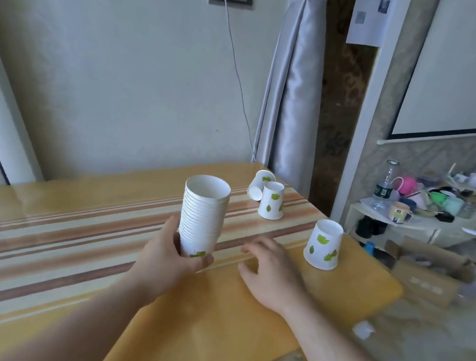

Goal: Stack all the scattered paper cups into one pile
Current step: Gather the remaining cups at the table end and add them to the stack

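Left hand (170, 252) at frame centre, forearm angled up from lower left, fingers wrapped round base of upright cup stack (203, 215); right hand (271, 269) palm down, fingers loosely spread, empty, just left of inverted cup (323, 243); inverted cup (272, 200) and tipped cup (259, 184) behind, upper centre of striped table (39, 238)

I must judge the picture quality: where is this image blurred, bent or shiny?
Head view: the cup stack in the left hand is sharp; the shelf clutter at right is smeared; the wide lens bends the wall edges; soft glare lies on the table.
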The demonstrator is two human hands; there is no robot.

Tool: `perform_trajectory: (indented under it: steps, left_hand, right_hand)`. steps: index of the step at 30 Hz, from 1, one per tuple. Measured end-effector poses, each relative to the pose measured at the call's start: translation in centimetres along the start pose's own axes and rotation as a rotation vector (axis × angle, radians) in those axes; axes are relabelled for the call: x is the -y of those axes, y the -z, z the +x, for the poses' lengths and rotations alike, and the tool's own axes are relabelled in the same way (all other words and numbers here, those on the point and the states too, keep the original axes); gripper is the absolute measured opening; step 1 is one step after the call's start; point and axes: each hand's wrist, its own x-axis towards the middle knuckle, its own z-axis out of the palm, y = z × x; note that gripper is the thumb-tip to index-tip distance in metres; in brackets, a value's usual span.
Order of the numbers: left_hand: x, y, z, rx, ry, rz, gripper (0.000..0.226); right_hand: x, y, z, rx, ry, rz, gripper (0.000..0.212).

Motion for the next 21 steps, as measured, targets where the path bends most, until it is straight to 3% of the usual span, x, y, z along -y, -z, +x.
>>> perform_trajectory:
  steps: [4,7,9,11,14,17,21]
  left_hand:
    - [-1.5,-4.5,1.3,-0.099,-0.011,-0.007,0.058]
    - [-1.2,-5.6,1.4,-0.155,-0.018,0.035,0.049]
    - [-0.8,-5.7,1.5,-0.156,-0.010,0.056,0.048]
    - [-0.8,-5.6,1.2,-0.141,0.001,0.062,0.048]
    - [-1.5,-5.4,0.7,-0.117,-0.008,0.066,0.049]
    - [-1.9,-5.3,0.4,-0.107,-0.006,0.059,0.048]
    - [-2.0,-5.2,0.2,-0.120,0.000,0.039,0.045]
  right_hand:
    - [-0.8,0.7,-0.7,-0.443,0.158,0.073,0.031]
    - [-1.1,4.3,-0.8,-0.618,0.379,-0.113,0.036]
    - [-1.8,7.8,0.0,-0.493,0.219,-0.332,0.056]
    - [-3.1,10.8,1.0,-0.170,-0.065,-0.535,0.074]
    - [-5.6,11.7,1.7,0.211,-0.234,-0.496,0.081]
    - [-7.4,10.6,1.8,0.162,-0.228,-0.319,0.074]
    - [-7.2,8.1,2.3,-0.180,-0.313,0.100,0.048]
